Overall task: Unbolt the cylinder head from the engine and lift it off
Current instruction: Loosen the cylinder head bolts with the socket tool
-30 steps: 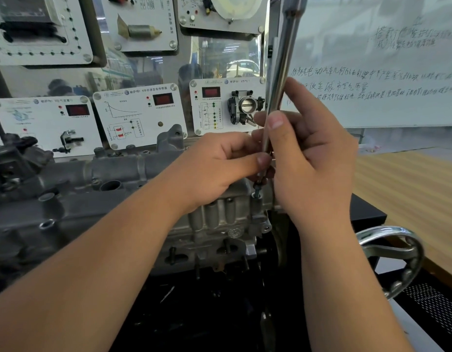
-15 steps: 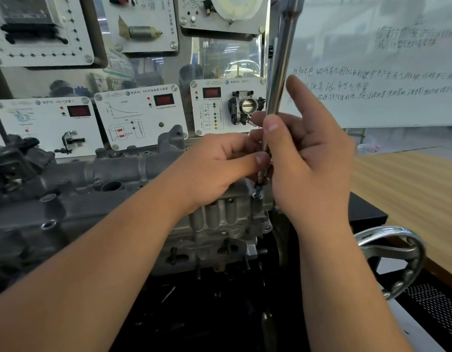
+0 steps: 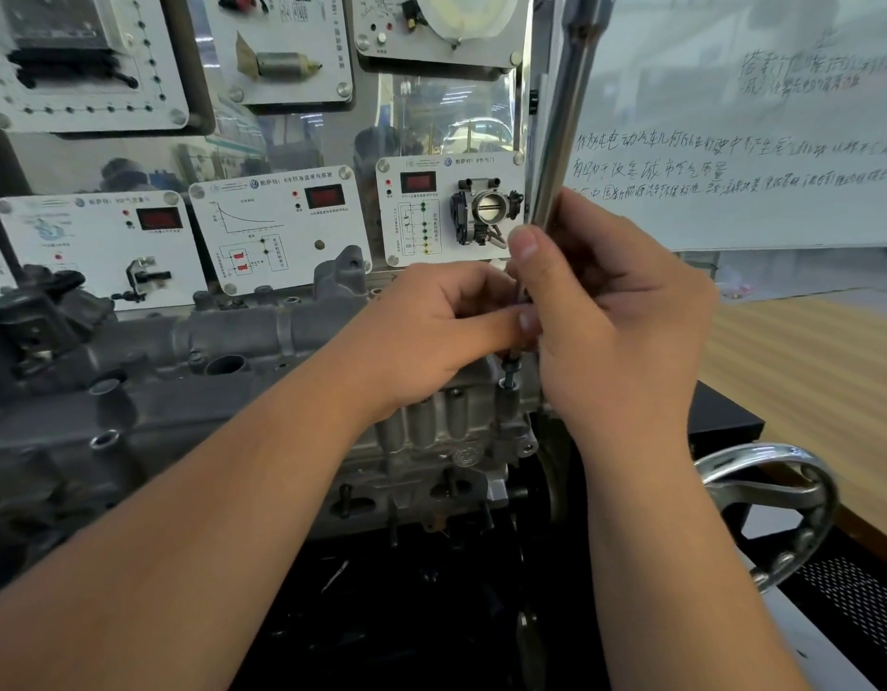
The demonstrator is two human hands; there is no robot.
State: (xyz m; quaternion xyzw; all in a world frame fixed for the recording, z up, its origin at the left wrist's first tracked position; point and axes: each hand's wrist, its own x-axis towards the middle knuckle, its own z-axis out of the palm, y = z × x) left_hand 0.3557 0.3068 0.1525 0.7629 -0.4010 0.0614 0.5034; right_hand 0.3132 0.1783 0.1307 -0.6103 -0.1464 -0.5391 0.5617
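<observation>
Little had moved since the earlier frames: the right hand (image 3: 616, 336) had folded its raised index finger down against the long steel tool (image 3: 561, 127), which it gripped near the lower end with curled fingers and thumb. At frame centre the left hand (image 3: 431, 331) pinched the thin shaft below, thumb against it, just as before. Beneath both hands the tool's tip met a bolt (image 3: 509, 374) on the grey cylinder head (image 3: 262, 341), stretching across the left half of the frame.
</observation>
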